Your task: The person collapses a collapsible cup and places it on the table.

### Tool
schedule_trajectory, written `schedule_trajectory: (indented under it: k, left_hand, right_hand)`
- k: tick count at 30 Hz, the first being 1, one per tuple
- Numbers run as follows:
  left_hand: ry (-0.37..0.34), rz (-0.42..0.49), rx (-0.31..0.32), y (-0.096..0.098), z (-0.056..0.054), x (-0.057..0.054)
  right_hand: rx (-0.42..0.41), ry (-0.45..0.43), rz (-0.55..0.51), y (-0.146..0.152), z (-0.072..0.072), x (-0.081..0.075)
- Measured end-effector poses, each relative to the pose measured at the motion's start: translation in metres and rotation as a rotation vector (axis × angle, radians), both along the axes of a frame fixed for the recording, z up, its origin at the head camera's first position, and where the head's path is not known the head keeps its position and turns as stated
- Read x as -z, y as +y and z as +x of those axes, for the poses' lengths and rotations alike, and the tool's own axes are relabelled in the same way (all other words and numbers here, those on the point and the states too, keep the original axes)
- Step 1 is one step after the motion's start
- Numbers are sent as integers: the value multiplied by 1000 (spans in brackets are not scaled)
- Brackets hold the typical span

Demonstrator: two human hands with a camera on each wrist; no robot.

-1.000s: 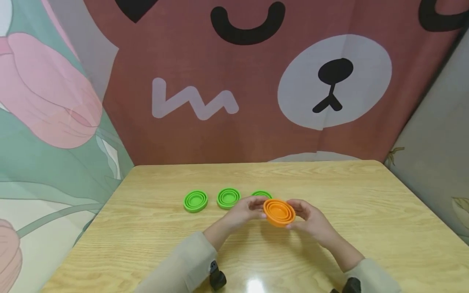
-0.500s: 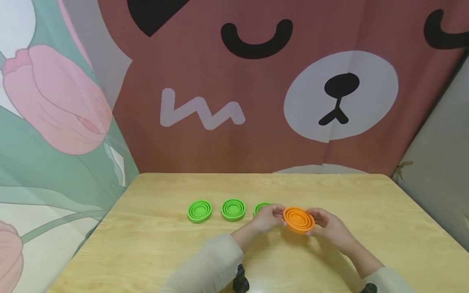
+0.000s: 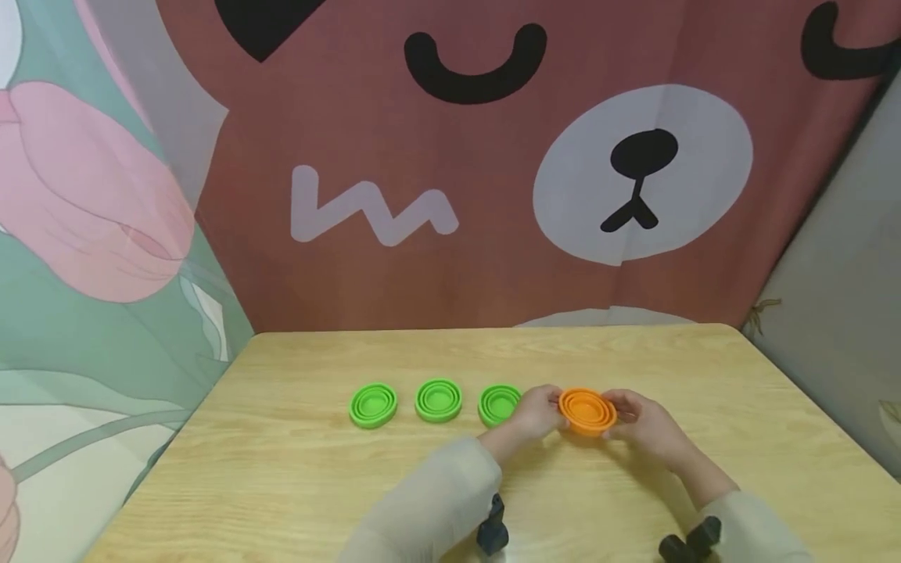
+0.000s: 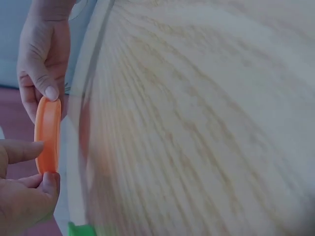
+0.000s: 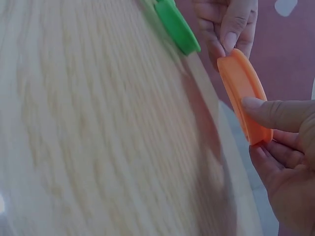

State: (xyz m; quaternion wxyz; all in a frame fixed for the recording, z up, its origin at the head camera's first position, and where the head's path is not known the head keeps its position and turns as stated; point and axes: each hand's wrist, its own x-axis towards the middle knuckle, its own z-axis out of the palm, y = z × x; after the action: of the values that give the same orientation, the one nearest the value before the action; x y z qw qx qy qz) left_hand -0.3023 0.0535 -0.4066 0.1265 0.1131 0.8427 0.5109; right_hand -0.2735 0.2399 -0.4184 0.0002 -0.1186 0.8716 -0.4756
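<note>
An orange collapsible cup (image 3: 587,412), folded flat into concentric rings, is held a little above the table between both hands. My left hand (image 3: 536,413) pinches its left edge and my right hand (image 3: 649,426) pinches its right edge. Side-on in the left wrist view, the orange cup (image 4: 48,135) shows as a thin disc with thumb and fingers at both ends. The right wrist view has the same grip, with the right thumb (image 5: 263,110) on the cup's side. Just left of the left hand lies a green collapsible cup (image 3: 497,404), its right edge partly hidden by that hand.
Two more green collapsed cups, one in the middle (image 3: 438,399) and one at the left (image 3: 373,404), lie in a row with it on the wooden table (image 3: 281,469). A curtain with a bear print (image 3: 493,274) hangs behind the table's far edge.
Both hands have carried the orange cup to the right, past the rightmost green cup, more of which now shows. The head view has also shifted slightly.
</note>
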Motion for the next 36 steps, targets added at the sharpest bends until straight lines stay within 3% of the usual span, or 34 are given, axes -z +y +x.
schedule_trajectory:
  k: [8,21,29,33,36]
  left_hand:
    - [20,-54,2,1,-3,2]
    - [21,-152,-34,-2,-2,14]
    - [-22,-183,-15,-7,-7,0]
    - [-27,-140,26,-15,-3,-6]
    - [9,-143,71,-27,1,-18]
  right_hand:
    - [10,-39,33,-4,-7,1]
    - [14,-92,58,-13,-18,13]
    - [7,-92,117,-14,-27,3]
    - [-10,-99,189,-12,-21,-6]
    - [-11,-40,255,-10,-16,-16]
